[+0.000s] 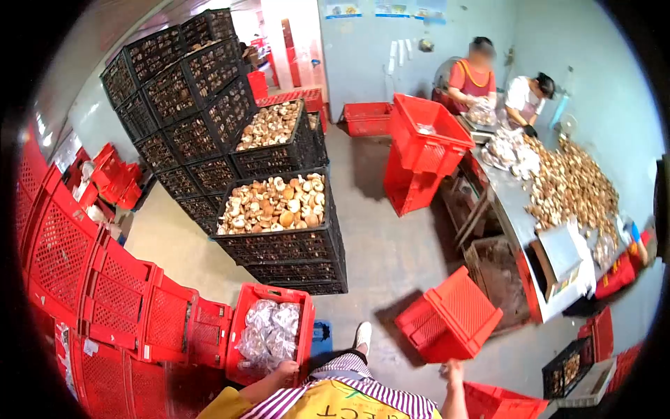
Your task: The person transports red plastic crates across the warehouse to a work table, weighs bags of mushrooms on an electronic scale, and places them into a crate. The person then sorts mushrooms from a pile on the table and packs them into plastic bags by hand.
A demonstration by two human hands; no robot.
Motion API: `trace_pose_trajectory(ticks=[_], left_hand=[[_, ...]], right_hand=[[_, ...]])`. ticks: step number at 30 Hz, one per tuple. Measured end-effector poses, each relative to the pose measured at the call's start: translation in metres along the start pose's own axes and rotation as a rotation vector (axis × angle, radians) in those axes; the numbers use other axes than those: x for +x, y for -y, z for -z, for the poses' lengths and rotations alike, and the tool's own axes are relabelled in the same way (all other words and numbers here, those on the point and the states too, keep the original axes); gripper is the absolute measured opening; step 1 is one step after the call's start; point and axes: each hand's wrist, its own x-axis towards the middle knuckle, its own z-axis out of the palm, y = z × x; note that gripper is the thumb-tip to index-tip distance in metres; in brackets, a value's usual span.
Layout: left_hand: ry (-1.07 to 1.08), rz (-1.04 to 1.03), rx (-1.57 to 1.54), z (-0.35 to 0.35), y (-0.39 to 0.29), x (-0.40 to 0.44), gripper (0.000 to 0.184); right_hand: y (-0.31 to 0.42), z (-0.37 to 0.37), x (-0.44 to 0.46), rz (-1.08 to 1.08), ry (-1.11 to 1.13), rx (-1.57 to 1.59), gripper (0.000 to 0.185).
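Note:
My left hand (286,368) is closed on the near right edge of a red plastic crate (305,318). Inside this crate lie several clear plastic bags of mushrooms (269,332). On the other side of my body, my right hand (453,370) is at the lower edge of another red crate (450,314), which looks tilted. Its fingers look curled against that edge, though their tips are hard to make out. Under the bagged crate's right side, a blue container (321,335) shows in part.
Black crates of mushrooms (279,248) stand stacked ahead. Red crates (118,293) line the left, and more red crates (426,136) stand near the metal table (499,185). Loose mushrooms (572,185) cover part of it. Two people (474,87) work at its far end.

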Motion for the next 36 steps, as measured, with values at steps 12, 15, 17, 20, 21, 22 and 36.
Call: trace_pose_trajectory(ticks=[12, 15, 17, 20, 21, 22, 36], left_hand=[[-0.547, -0.357, 1.190, -0.168, -0.226, 0.102, 0.035], [-0.414, -0.333, 1.112, -0.230, -0.298, 0.141, 0.036], [-0.412, -0.215, 1.109, -0.270, -0.339, 0.175, 0.038], [-0.292, -0.281, 1.056, -0.285, -0.389, 0.241, 0.041], [-0.337, -0.174, 1.044, -0.293, -0.412, 0.262, 0.044], [-0.351, -0.106, 1.023, -0.308, -0.439, 0.277, 0.047], [-0.410, -0.383, 0.718, -0.370, -0.716, 0.398, 0.040]], right_hand=[[0.041, -0.150, 0.154, -0.351, 0.263, -0.769, 0.021], [0.069, -0.201, 0.259, -0.107, 0.244, -0.665, 0.023], [0.118, -0.250, 0.315, 0.041, 0.190, -0.503, 0.015], [0.239, -0.343, 0.346, -0.034, 0.288, -0.366, 0.020], [0.258, -0.361, 0.366, 0.028, 0.339, -0.480, 0.023], [0.281, -0.382, 0.381, -0.069, 0.370, -0.478, 0.024], [0.441, -0.717, 0.642, 0.259, 0.840, -0.663, 0.026]])
